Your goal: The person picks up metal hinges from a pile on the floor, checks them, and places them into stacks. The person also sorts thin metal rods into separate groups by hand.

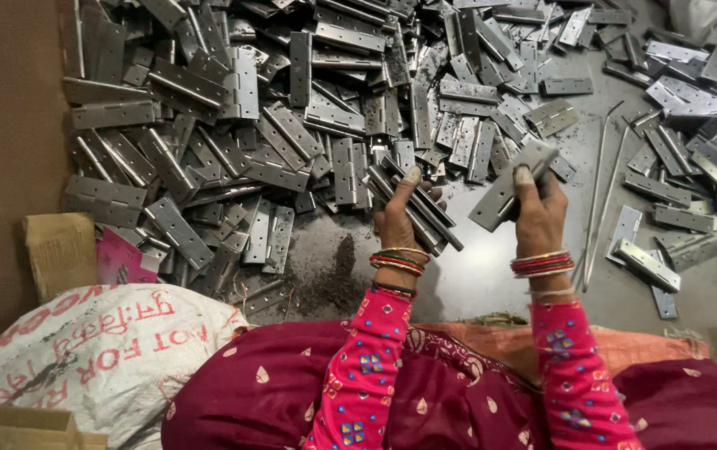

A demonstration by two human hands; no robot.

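My left hand [398, 218] grips a stacked bundle of grey metal hinges [425, 212], held slanting down to the right. My right hand [538, 218] holds a single flat steel hinge [508, 187], tilted up toward the right, thumb pressed on its face. Both hands are raised over a dark floor, just in front of a large heap of loose hinges [292, 108]. Bangles ring both wrists and the sleeves are pink.
A second scatter of hinges [692, 142] lies at the right, with two thin metal rods [599, 196] beside it. A white printed sack [92, 358], a cardboard box [60, 250] and a brown wall sit at the left. Dark metal dust [338, 267] marks the floor.
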